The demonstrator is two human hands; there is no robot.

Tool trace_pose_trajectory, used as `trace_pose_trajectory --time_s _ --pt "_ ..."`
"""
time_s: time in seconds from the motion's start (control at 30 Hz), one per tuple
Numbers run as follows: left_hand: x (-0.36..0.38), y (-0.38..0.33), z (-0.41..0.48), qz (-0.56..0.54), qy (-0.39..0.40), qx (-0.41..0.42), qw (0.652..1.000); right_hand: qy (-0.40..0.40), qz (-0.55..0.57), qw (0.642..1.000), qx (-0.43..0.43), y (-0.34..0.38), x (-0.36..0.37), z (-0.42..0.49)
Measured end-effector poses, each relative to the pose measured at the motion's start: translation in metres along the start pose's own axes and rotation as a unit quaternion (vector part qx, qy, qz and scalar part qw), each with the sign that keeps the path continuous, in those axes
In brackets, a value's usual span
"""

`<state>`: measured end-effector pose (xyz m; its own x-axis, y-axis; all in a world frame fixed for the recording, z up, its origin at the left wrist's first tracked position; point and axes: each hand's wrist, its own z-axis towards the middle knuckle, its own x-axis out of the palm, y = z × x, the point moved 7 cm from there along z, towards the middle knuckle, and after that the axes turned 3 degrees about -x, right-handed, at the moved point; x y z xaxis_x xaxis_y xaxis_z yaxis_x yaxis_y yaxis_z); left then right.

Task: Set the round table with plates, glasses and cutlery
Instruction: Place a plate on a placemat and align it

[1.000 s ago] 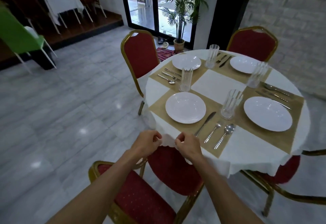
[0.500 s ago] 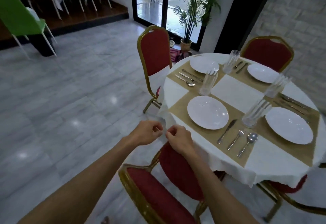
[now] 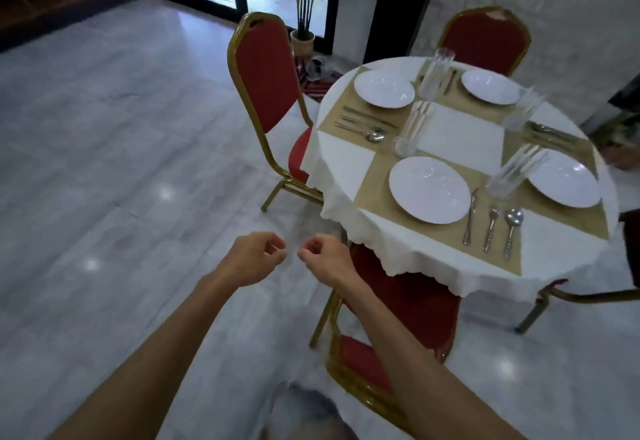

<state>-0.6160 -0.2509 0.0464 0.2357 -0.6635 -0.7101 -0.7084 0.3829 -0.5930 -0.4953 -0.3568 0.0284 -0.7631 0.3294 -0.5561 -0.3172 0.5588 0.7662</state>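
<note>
- My left hand (image 3: 254,257) and right hand (image 3: 325,259) hover side by side over the grey floor, just left of the round table (image 3: 398,252) and not touching it.
- Both hands have fingers curled in, thumb tips near the fingertips. I see nothing held in either; the small gap between them is blurred.
- The table looks fully laid, so I judge this step to be a last check or tidy of the tablecloth (image 3: 346,159) edge.
- To do that well, I would pinch only the scalloped hem and ease it gently. A sharp tug could shift the mats and tip the tall glasses.
- I would also keep my forearms clear of the red chair (image 3: 408,297) tucked under the near edge.
- The white cloth carries four tan placemats, each with a white plate.
- The nearest plate (image 3: 429,189) sits centred on its placemat (image 3: 374,190).
- To its right lie a knife (image 3: 471,216), fork (image 3: 491,228) and spoon (image 3: 512,228), side by side, handles toward the table edge.
- A ribbed clear glass (image 3: 414,128) stands upright just beyond that plate; three more stand by the other settings.
</note>
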Motion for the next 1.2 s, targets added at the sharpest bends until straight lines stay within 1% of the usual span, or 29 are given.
trace_pose_trajectory --time_s 0.1,0.17,0.23,0.33,0.4,0.53,0.6,0.7,0.97,1.07,1.13,1.2 --pt "-0.004 -0.004 0.026 0.026 0.03 0.03 0.999 -0.045 0.043 0.997 0.035 -0.005 -0.009 0.025" --pt "-0.006 -0.01 0.047 0.042 0.051 0.055 0.996 -0.094 0.087 0.989 0.071 -0.017 -0.021 0.042" --pt "-0.012 -0.018 0.073 0.057 0.064 0.082 0.993 -0.146 0.127 0.974 0.117 -0.035 -0.036 0.06" --pt "-0.019 -0.036 0.119 0.061 0.071 0.125 0.988 -0.219 0.184 0.942 0.176 -0.063 -0.064 0.087" --pt "-0.018 -0.049 0.149 0.077 0.091 0.147 0.982 -0.254 0.206 0.921 0.212 -0.074 -0.08 0.1" --pt "-0.011 -0.078 0.202 0.108 0.133 0.183 0.968 -0.281 0.22 0.904 0.237 -0.078 -0.103 0.123" --pt "-0.005 -0.097 0.224 0.115 0.151 0.195 0.962 -0.314 0.226 0.889 0.247 -0.083 -0.117 0.125" --pt "0.011 -0.126 0.243 0.125 0.189 0.211 0.951 -0.351 0.226 0.869 0.264 -0.095 -0.134 0.121" --pt "0.069 -0.19 0.277 0.149 0.277 0.273 0.909 -0.414 0.246 0.822 0.305 -0.113 -0.155 0.129" --pt "0.079 -0.206 0.299 0.15 0.297 0.271 0.903 -0.434 0.215 0.8 0.355 -0.125 -0.163 0.126" --pt "0.085 -0.216 0.317 0.153 0.297 0.271 0.903 -0.446 0.185 0.782 0.395 -0.137 -0.171 0.119" --pt "0.09 -0.227 0.33 0.157 0.293 0.273 0.903 -0.463 0.161 0.754 0.438 -0.151 -0.182 0.109"
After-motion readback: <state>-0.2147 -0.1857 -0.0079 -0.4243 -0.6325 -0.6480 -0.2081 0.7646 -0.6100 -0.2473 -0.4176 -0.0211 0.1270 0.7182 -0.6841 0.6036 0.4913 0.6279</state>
